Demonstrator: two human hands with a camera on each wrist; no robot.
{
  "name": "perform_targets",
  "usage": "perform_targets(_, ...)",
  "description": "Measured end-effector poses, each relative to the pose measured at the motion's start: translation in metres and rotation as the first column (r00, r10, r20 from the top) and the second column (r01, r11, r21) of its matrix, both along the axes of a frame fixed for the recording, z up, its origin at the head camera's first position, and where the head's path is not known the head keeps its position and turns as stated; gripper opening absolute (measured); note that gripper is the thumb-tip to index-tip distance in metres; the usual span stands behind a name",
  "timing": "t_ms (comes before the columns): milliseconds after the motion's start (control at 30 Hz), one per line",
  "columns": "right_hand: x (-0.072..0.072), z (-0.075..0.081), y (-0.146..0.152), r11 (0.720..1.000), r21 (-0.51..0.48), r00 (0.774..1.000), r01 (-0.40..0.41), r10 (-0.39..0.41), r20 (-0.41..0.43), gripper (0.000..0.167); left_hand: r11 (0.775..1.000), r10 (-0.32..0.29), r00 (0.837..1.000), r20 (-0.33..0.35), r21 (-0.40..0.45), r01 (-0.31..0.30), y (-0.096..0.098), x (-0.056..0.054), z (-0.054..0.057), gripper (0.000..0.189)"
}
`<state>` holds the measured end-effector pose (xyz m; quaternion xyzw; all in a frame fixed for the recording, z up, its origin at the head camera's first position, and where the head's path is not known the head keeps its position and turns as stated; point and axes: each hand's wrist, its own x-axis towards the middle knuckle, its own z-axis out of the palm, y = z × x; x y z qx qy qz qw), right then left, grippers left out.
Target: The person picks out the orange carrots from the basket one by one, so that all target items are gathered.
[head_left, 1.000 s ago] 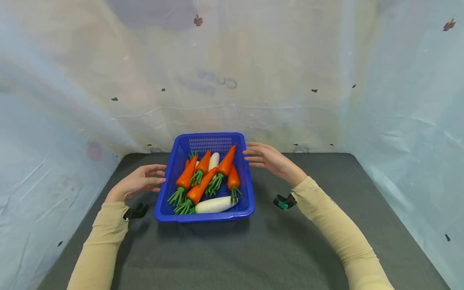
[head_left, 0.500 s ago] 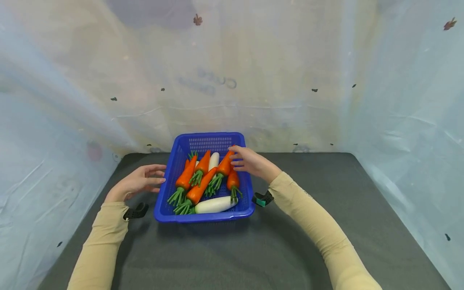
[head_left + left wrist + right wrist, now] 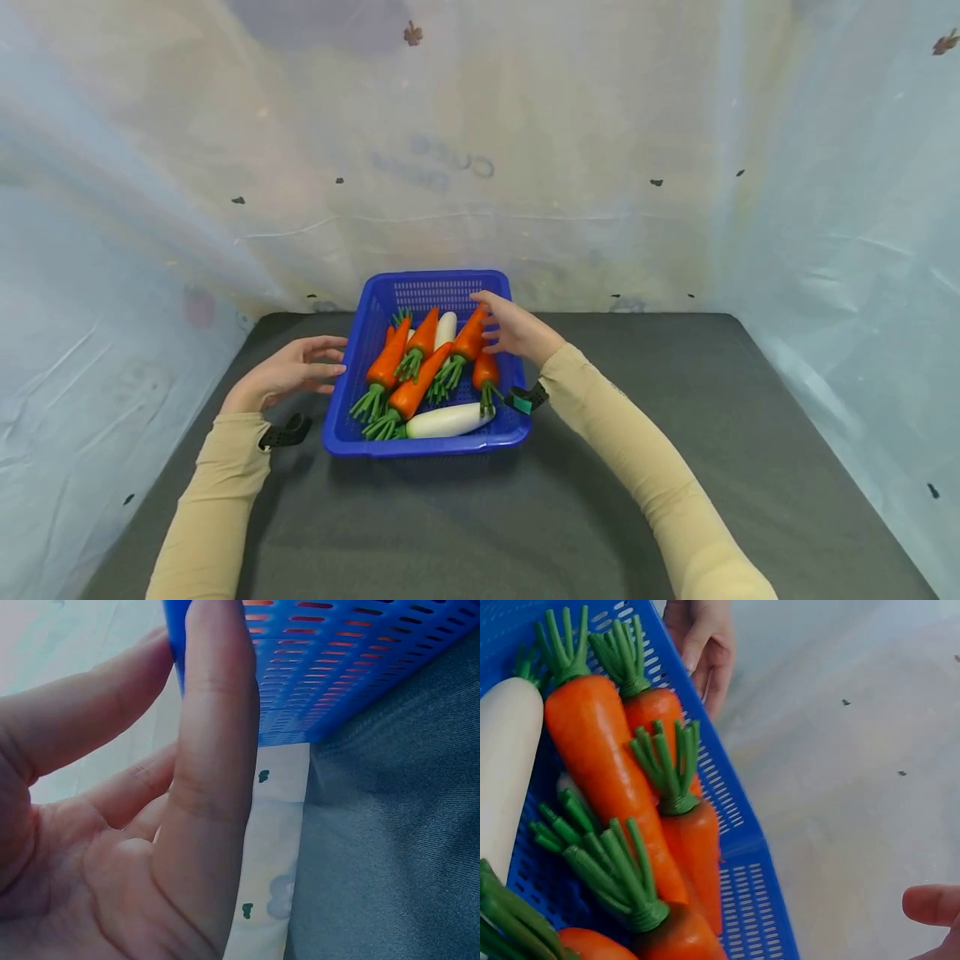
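Observation:
A blue perforated plastic basket (image 3: 426, 447) holds several orange carrots (image 3: 388, 360) with green stems and white radishes (image 3: 448, 421). Beside its left wall is my left hand (image 3: 283, 372), fingers loosely bent and pointing at the rim; one finger overlaps the basket wall (image 3: 300, 690) in the left wrist view, and contact is unclear. My right hand (image 3: 517, 330) hovers over the right rim, its fingers above the upper-right carrot (image 3: 470, 335). In the right wrist view its thumb (image 3: 930, 904) shows apart from the carrots, and most of that hand is out of frame.
The basket stands on a dark grey cloth-covered table (image 3: 420, 533). Pale plastic sheeting (image 3: 570, 150) closes off the back and both sides, near the basket's far edge. Each wrist wears a black strap (image 3: 287, 432).
My right hand has moved left, from beyond the basket's right rim to above the carrots on that side. The left hand and the basket's contents have stayed in place.

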<state>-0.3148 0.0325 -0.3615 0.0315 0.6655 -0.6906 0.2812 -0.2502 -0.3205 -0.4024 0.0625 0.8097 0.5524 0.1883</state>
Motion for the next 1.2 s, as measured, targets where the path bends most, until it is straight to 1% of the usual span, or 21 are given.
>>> perform_targets(100, -0.002, -0.003, -0.004, 1.000, 0.004, 1.000, 0.018, -0.018, 0.018, 0.052, 1.000, -0.007, 1.000, -0.007, -0.004, 0.007, 0.000, 0.000, 0.001, 0.070)
perform_targets(233, -0.006, -0.007, -0.011, 0.999, 0.017, 0.998, 0.047, -0.048, 0.050, 0.053, 1.000, -0.010, 1.000, -0.008, -0.004, 0.010, 0.000, 0.001, 0.002, 0.070)
perform_targets(333, -0.009, -0.009, -0.014, 0.997, 0.019, 0.993, 0.074, -0.076, 0.094, 0.062, 1.000, -0.007, 1.000, -0.005, -0.003, 0.007, 0.001, 0.000, 0.001, 0.070)
perform_targets(467, -0.011, -0.010, -0.017, 0.996, 0.021, 0.983, 0.091, -0.094, 0.156, 0.075, 1.000, -0.007, 1.000, -0.005, -0.003, 0.007, 0.001, -0.001, 0.002, 0.070)
perform_targets(600, -0.014, -0.008, -0.021, 0.995, 0.026, 0.976, 0.095, -0.098, 0.194, 0.080, 1.000, -0.012, 1.000, -0.001, -0.001, 0.012, 0.002, 0.001, 0.004, 0.070)
perform_targets(667, -0.015, -0.007, -0.023, 0.995, 0.035, 0.975, 0.092, -0.097, 0.202, 0.084, 1.000, -0.014, 1.000, -0.001, 0.000, 0.014, 0.002, 0.002, 0.005, 0.071)
perform_targets(800, -0.019, -0.006, -0.026, 0.996, 0.060, 0.975, 0.070, -0.081, 0.205, 0.083, 1.000, -0.006, 1.000, -0.005, 0.003, 0.006, 0.002, 0.002, 0.005, 0.071)
perform_targets(933, -0.023, -0.010, -0.028, 0.995, 0.078, 0.974, 0.063, -0.079, 0.212, 0.081, 1.000, -0.003, 1.000, -0.008, 0.001, 0.003, 0.001, 0.001, 0.004, 0.071)
perform_targets(1067, -0.023, -0.014, -0.027, 0.994, 0.098, 0.977, 0.045, -0.064, 0.201, 0.081, 1.000, -0.004, 1.000, -0.006, 0.005, 0.004, 0.002, 0.001, 0.000, 0.071)
perform_targets(1200, -0.023, -0.018, -0.027, 0.991, 0.134, 0.986, 0.012, -0.034, 0.163, 0.080, 1.000, 0.005, 1.000, -0.009, 0.008, -0.005, 0.003, 0.000, -0.001, 0.070)
